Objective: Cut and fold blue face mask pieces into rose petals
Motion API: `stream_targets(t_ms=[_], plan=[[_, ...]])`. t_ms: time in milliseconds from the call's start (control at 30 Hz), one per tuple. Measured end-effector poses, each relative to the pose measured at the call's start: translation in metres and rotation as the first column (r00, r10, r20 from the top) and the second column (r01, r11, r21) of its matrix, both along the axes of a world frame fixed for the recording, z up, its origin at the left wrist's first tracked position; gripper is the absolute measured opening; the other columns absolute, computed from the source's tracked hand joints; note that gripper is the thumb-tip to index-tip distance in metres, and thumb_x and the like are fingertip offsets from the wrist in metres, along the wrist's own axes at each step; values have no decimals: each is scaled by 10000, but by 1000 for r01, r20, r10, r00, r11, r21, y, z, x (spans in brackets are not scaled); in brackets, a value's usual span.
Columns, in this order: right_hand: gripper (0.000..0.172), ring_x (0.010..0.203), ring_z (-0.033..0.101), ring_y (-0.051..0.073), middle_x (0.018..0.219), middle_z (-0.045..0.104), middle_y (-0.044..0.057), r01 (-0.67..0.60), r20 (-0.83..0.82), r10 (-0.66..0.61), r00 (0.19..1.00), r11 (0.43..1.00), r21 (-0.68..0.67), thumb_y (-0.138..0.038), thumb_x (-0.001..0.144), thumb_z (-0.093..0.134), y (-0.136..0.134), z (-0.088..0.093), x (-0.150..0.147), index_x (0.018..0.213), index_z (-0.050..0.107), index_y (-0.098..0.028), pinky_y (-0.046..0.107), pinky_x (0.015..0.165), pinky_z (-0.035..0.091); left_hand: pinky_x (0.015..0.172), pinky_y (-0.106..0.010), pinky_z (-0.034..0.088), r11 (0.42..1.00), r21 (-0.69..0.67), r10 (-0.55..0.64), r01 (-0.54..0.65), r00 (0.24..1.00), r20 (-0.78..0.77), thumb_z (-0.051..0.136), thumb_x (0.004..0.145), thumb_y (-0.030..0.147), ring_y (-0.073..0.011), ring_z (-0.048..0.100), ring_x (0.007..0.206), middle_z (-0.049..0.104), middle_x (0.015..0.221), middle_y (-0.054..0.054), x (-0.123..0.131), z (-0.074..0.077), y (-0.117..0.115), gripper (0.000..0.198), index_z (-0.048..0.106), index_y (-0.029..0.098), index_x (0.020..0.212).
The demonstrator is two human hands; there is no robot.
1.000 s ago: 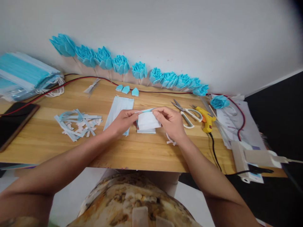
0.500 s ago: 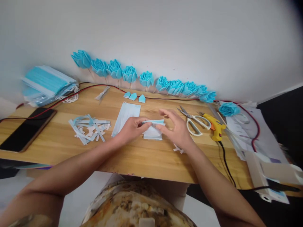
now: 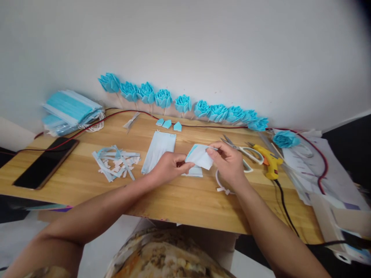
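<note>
While both your hands pinch it, the white-and-blue mask piece [image 3: 199, 157] hangs tilted above the table [image 3: 179, 200].
Your left hand [image 3: 172, 168] is nearly closed, thumb and finger on its lower left corner; your right hand [image 3: 230, 162] curls the same way at its upper right edge. Print on the papers [image 3: 315, 162] at right is too blurred to read. You have eleven blue flowers [image 3: 182, 103], ten along the wall and one on those papers, three blue pointed pieces [image 3: 177, 126], one phone [image 3: 46, 164] and one yellow glue gun [image 3: 271, 160]. A strip of wood lies between your hands and the near edge; on your right, the scissors [image 3: 255, 154] sit just beside your hand, leaving little room.
</note>
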State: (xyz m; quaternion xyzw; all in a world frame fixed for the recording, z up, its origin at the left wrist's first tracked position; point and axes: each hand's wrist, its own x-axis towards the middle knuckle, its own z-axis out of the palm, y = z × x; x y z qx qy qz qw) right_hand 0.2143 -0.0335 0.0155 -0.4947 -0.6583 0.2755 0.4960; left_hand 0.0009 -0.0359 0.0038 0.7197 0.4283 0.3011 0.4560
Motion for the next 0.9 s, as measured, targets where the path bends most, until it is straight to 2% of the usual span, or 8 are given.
stream_targets(t_ms=[233, 333, 400, 567, 633, 733, 800, 900], plan=[[139, 607, 580, 140, 695, 671, -2, -39, -58, 37, 998, 998, -40, -334, 827, 705, 1, 0, 2, 791, 696, -201, 249, 551, 454, 561, -249, 297, 975, 202, -72, 91, 993, -98, 592, 953, 553, -113, 464, 545, 589, 570, 2, -5, 4, 1, 503, 665, 158, 649], [179, 559, 546, 127, 652, 644, -11, -83, -114, 70, 991, 990, -115, -369, 827, 725, -2, 6, 7, 791, 704, -196, 238, 513, 424, 658, -274, 390, 902, 333, -205, 273, 952, -226, 581, 934, 679, -186, 623, 715, 725, 786, -75, -15, 26, -3, 559, 712, 152, 798], [226, 527, 523, 121, 610, 612, -21, -138, -138, 111, 984, 968, -210, -412, 826, 738, -3, 11, 10, 792, 710, -190, 234, 491, 403, 694, -296, 407, 833, 410, -238, 371, 910, -340, 493, 1003, 627, -210, 640, 753, 715, 782, -84, -25, 46, -8, 543, 715, 167, 819], [342, 517, 526, 135, 596, 600, -19, -267, 35, 316, 948, 851, -452, -502, 915, 646, -1, 8, 7, 823, 722, -181, 254, 492, 407, 715, -309, 447, 800, 490, -130, 347, 897, -422, 447, 1060, 497, -210, 664, 758, 716, 756, -81, -54, 75, -17, 487, 735, 198, 804], [306, 608, 616, 180, 684, 686, 26, -213, 311, 339, 888, 902, -376, -410, 975, 578, 0, 1, 3, 857, 741, -180, 298, 572, 481, 690, -303, 445, 800, 513, -54, 313, 888, -458, 480, 1055, 461, -203, 673, 746, 730, 760, -80, -67, 76, -13, 450, 747, 201, 803], [261, 995, 718, 299, 1084, 785, 139, -162, 659, 151, 737, 986, -46, -292, 999, 549, -7, -7, -1, 1090, 766, -181, 455, 870, 570, 688, -300, 460, 797, 549, 73, 253, 861, -503, 529, 1031, 430, -202, 700, 761, 767, 809, -75, -91, 71, 2, 389, 767, 204, 823], [326, 1193, 673, 338, 1295, 734, 163, -190, 726, 39, 686, 974, 127, -304, 1016, 542, -19, -5, 4, 1269, 716, -195, 530, 1004, 539, 778, -318, 508, 802, 567, 173, 186, 837, -519, 521, 1017, 392, -225, 736, 893, 802, 963, -73, -110, 67, 19, 330, 788, 222, 921], [369, 1200, 684, 322, 1318, 730, 137, -215, 733, -22, 680, 950, 228, -331, 1039, 519, -45, 4, 21, 1365, 659, -227, 523, 1009, 551, 944, -377, 527, 763, 646, 432, -23, 762, -483, 472, 989, 353, -286, 693, 1188, 709, 1376, -90, -142, 66, 49, 354, 778, 218, 1106]])
